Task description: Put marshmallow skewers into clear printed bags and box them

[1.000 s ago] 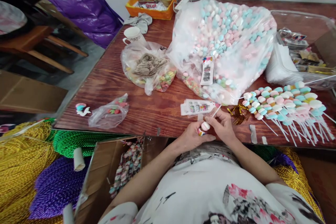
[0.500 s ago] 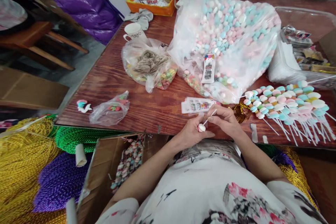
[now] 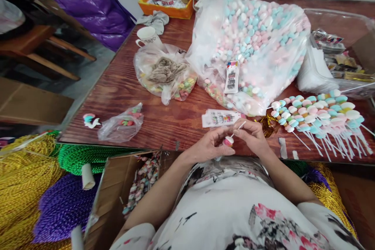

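Observation:
At the table's front edge, my left hand (image 3: 209, 145) is closed around a small pink-and-white candy-like piece (image 3: 228, 141), partly hidden by its fingers. My right hand (image 3: 252, 136) pinches a thin white stick (image 3: 236, 129), whose lower end meets the top of that piece. Just beyond both hands lie flat printed sleeves (image 3: 219, 118). To the right, beside some gold twist ties (image 3: 268, 124), is a pile of sticks threaded with pastel discs (image 3: 316, 115).
A large clear bag of pastel discs (image 3: 249, 39) fills the table's back middle. Left of it are a smaller knotted bag (image 3: 164, 74), a mug (image 3: 149, 37) and an orange tray (image 3: 166, 11). A plastic bin (image 3: 336, 58) stands right. Below are a cardboard box (image 3: 114, 191) and bead strands (image 3: 67, 203).
The held piece has turned and shows more of its pink side below the white top. My hands have shifted slightly, and the whole view has drifted a little.

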Available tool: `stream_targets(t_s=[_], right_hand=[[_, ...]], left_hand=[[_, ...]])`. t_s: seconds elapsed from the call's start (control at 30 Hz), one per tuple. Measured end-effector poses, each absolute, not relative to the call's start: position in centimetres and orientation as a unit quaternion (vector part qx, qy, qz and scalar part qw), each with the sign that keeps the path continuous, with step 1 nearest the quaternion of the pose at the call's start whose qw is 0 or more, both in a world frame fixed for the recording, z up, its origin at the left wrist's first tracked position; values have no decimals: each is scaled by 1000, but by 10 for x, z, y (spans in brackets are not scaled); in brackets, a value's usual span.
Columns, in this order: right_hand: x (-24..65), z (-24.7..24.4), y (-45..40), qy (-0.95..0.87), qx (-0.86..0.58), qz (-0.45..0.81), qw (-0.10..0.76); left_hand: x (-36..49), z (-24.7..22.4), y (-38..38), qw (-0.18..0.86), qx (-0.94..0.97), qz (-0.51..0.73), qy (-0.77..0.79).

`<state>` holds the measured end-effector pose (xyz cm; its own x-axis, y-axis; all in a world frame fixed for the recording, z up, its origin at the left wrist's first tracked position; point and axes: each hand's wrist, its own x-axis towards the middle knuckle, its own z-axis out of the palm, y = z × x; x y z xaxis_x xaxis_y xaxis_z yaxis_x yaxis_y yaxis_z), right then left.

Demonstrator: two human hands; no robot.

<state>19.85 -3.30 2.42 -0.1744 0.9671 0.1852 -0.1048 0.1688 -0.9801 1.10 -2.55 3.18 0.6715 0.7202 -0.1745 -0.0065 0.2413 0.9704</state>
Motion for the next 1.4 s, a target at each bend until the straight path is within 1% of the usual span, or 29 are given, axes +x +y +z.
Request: stream_targets(t_s=[0.17, 0.3, 0.4, 0.5, 0.57, 0.7, 0.8, 1.0, 1.17, 1.27, 1.4], right_hand=[[200, 35, -24, -563, -390, 501, 529], [198, 27, -23, -570, -407, 474, 534], [198, 23, -25, -576, -423, 451, 534], [199, 25, -26, -554, -432, 451, 550], [199, 30, -27, -535, -433, 452, 567], [197, 39, -26, -497, -450, 442, 596], [196, 40, -26, -499, -462, 431, 593], [194, 23, -30, -570, -455, 434, 530], [186, 10, -38, -605, -405, 507, 462], [187, 10, -37, -587, -388, 547, 453], [198, 18, -27, -536, -385, 598, 455]], left_hand=[[9, 21, -29, 715, 565, 199, 361], [17, 13, -37, 718, 533, 228, 386], [20, 15, -38, 697, 549, 248, 388], [20, 18, -35, 681, 577, 240, 382], [19, 17, -35, 647, 615, 233, 387], [21, 9, -41, 524, 702, 227, 426], [24, 4, -47, 493, 701, 235, 460], [27, 4, -48, 574, 618, 274, 462], [32, 4, -48, 597, 593, 293, 454], [29, 10, -46, 631, 573, 297, 431], [18, 25, -37, 728, 504, 283, 368]])
